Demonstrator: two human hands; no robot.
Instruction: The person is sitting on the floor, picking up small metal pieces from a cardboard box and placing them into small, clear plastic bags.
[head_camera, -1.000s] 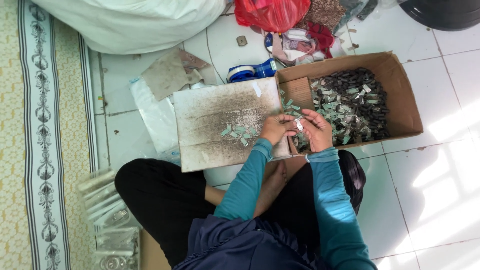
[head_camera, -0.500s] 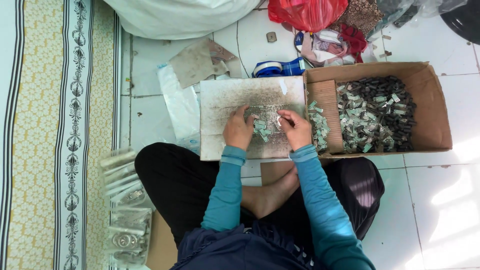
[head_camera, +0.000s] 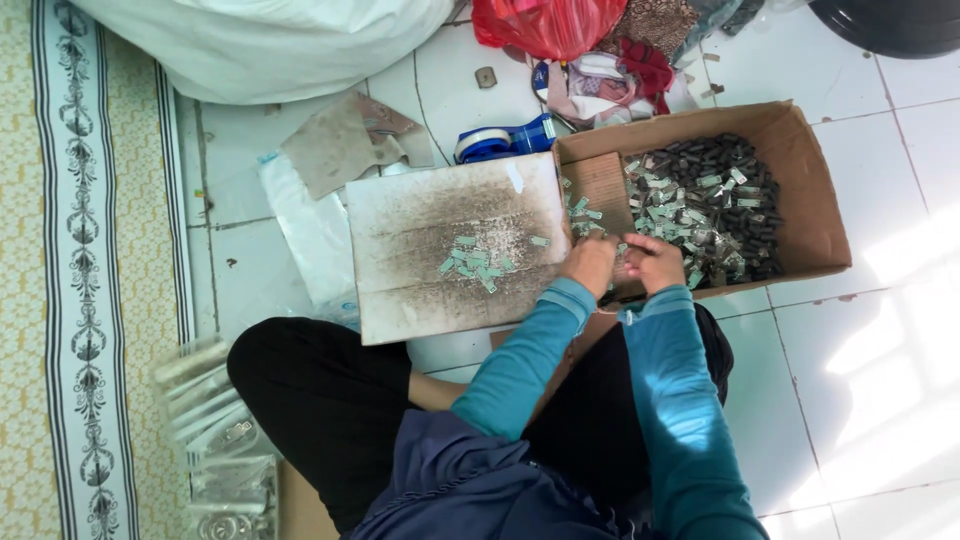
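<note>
Head view: my left hand (head_camera: 590, 264) and right hand (head_camera: 655, 262) sit close together at the near left corner of the cardboard box (head_camera: 815, 215), above its lowered flap. Both sets of fingers are curled narrow around small pale-green parts; the exact grip cannot be told. The box holds a heap of dark and green small pieces (head_camera: 710, 205). A cluster of sorted green pieces (head_camera: 478, 266) lies on the stained cardboard sheet (head_camera: 420, 300), left of my hands.

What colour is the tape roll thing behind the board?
Blue, with a pale roll of tape in it; seen in the head view.
</note>
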